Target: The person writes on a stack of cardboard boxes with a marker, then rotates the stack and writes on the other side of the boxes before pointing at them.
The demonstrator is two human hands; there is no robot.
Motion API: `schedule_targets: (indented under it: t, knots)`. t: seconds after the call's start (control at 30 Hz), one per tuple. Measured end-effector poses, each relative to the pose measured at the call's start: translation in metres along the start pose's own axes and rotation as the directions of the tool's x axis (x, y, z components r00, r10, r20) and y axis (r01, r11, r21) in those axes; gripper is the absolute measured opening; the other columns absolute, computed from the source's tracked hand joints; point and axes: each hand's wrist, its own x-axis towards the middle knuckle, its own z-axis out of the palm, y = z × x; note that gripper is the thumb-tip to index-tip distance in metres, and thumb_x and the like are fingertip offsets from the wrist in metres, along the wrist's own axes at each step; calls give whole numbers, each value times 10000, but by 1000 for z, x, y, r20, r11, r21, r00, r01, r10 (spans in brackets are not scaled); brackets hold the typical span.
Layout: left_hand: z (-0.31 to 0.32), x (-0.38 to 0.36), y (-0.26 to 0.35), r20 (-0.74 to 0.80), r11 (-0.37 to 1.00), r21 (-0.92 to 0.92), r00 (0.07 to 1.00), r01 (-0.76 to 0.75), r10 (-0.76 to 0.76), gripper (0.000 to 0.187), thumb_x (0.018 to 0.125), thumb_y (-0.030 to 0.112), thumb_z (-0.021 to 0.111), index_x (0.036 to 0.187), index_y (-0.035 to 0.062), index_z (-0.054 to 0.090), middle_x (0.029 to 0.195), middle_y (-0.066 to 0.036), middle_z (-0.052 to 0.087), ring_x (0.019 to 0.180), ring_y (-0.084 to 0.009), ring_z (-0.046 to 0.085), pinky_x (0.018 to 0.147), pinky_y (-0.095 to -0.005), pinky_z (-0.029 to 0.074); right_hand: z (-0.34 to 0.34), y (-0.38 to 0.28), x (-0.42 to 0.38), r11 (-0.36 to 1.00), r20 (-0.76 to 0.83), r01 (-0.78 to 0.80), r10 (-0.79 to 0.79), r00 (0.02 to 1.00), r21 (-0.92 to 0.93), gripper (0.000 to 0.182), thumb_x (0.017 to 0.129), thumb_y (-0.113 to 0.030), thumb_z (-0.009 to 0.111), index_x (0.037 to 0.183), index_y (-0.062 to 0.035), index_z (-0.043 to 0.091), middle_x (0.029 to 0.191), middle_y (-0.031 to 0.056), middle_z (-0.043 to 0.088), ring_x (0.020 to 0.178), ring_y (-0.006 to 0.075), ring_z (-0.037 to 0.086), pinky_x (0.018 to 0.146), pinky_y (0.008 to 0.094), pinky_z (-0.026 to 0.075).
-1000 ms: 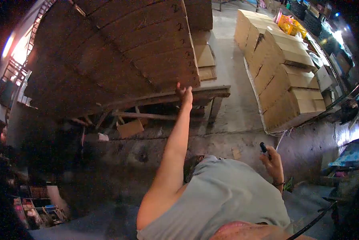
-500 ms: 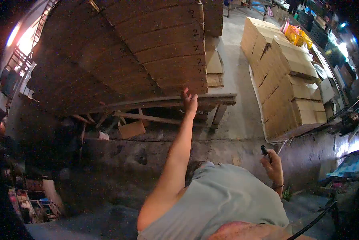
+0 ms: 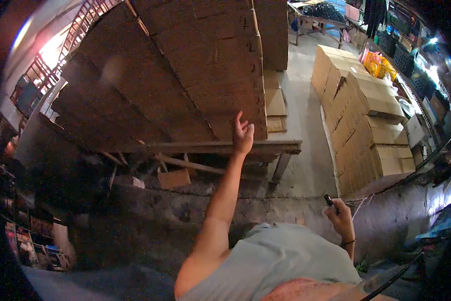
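Note:
A tall stack of flat brown cardboard sheets (image 3: pixel 205 75) rests on a wooden platform (image 3: pixel 265 146); handwritten numbers run down its right edge. My left hand (image 3: pixel 243 134) reaches up to the lowest sheets at the stack's right corner, fingers spread, touching or nearly touching the cardboard and gripping nothing. My right hand (image 3: pixel 340 216) is held low beside my body, closed around a black marker (image 3: pixel 330 200) whose tip points up.
Stacks of closed cardboard boxes (image 3: pixel 366 120) stand on a pallet to the right across a concrete aisle (image 3: pixel 305 125). A small loose box (image 3: pixel 174 178) lies under the platform. Yellow crates (image 3: pixel 376 62) and cluttered shelves are at far right. A stairway and bright opening (image 3: pixel 49 50) are upper left.
My head has tilted, so the stack sits lower and closer in view. My left hand slid a little up the stack's corner and its fingers spread. My right hand still holds the marker.

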Motion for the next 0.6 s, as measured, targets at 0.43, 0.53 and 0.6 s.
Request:
schedule_targets:
  t: [0.43, 0.53, 0.6]
  knots:
    - [-1, 49, 81, 22, 988, -8, 988, -152, 152, 558, 779, 143, 551, 1258, 57, 277, 1202, -142, 333, 918, -180, 477, 782, -328, 423, 5, 10, 5, 998, -5, -30, 30, 1000, -51, 188, 709, -69, 604, 884, -38, 544, 607, -52, 389, 543, 48, 339, 480, 204, 298]
    - [-2, 47, 140, 25, 965, -89, 968, -248, 251, 524, 784, 161, 553, 1229, 53, 299, 1166, -138, 356, 930, -178, 477, 786, -318, 417, 3, -4, 6, 1000, 18, -24, 24, 1000, 20, 179, 710, -70, 600, 874, -38, 536, 601, -49, 379, 547, 54, 337, 484, 206, 299]
    - [-2, 61, 163, -44, 926, -168, 940, -339, 337, 511, 792, 180, 551, 1226, 58, 309, 1122, -127, 380, 896, -159, 472, 765, -301, 415, 5, -12, 8, 999, 8, -37, 37, 999, 18, 169, 711, -68, 596, 861, -32, 528, 600, -39, 387, 554, 55, 347, 483, 211, 300]
